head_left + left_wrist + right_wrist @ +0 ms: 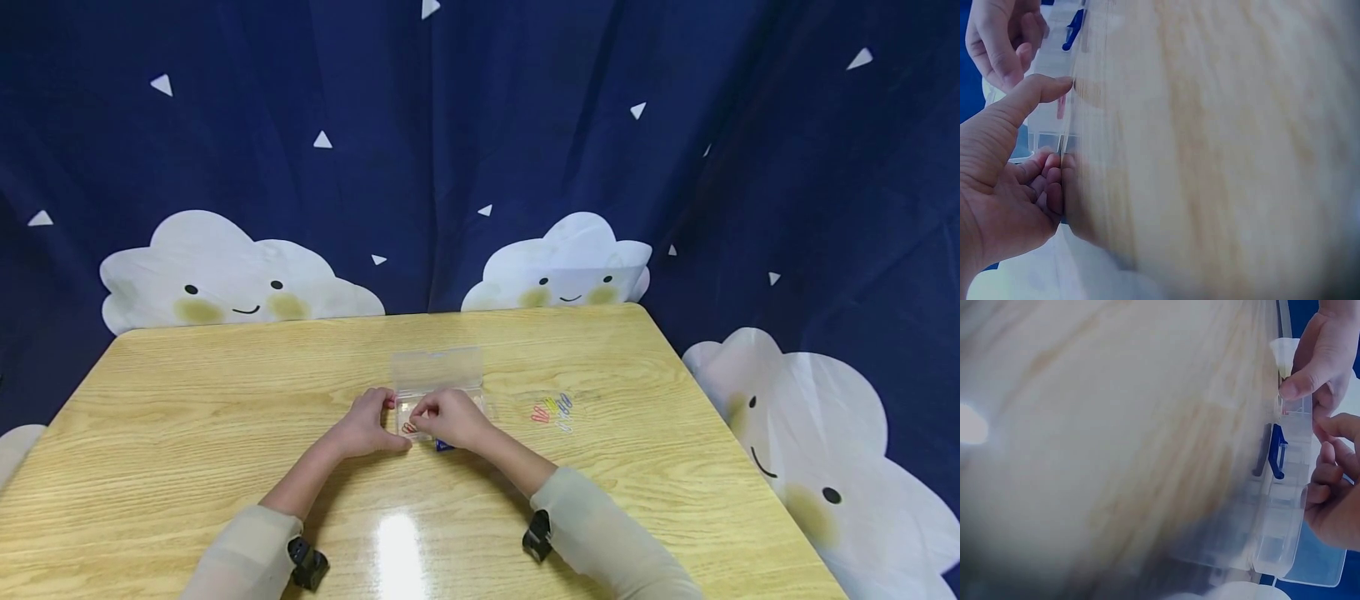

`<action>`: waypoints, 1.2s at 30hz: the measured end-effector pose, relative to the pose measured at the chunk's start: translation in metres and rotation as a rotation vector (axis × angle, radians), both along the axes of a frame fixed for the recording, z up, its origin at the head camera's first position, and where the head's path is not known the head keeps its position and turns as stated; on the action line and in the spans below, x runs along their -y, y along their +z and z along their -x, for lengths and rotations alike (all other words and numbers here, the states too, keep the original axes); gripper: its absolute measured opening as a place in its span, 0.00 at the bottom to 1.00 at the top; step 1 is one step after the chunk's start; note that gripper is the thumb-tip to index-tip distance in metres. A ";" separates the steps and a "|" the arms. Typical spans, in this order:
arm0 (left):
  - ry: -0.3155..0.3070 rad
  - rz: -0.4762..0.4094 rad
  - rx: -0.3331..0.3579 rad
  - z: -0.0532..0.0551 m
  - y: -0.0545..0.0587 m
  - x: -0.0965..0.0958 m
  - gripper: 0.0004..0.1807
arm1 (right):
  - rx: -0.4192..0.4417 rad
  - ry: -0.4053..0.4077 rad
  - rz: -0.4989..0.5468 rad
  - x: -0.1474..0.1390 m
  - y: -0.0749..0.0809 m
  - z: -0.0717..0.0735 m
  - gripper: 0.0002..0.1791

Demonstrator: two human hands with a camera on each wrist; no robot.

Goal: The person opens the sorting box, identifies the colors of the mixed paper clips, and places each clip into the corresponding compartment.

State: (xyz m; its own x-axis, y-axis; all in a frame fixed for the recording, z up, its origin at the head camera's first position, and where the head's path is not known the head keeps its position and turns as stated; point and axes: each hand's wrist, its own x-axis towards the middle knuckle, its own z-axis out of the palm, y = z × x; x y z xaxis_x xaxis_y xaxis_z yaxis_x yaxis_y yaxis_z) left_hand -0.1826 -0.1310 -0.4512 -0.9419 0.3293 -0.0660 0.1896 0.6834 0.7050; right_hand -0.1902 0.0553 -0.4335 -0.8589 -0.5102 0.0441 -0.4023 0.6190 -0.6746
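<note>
Head view alone shows the clip pile (552, 406); left fingers (1054, 195) grip the box (1279, 544), right fingers' (1329, 475) hold unclear.

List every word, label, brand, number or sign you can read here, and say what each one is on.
No readable text in any view.
Blue latch on the clear box: no lettering can be made out.
Black devices at the wrists: too small to tell if marked.
Curtain: only printed triangles and smiling clouds.
</note>
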 end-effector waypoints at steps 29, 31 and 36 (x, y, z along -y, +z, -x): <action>-0.002 0.000 -0.003 0.000 -0.002 0.002 0.38 | 0.008 -0.056 0.082 -0.051 0.008 0.004 0.05; -0.005 0.002 0.002 0.000 -0.002 0.002 0.38 | 0.015 -0.069 0.094 -0.056 0.006 0.004 0.05; -0.007 0.002 0.013 0.000 -0.002 0.001 0.37 | 0.022 -0.105 0.097 -0.066 0.005 0.004 0.05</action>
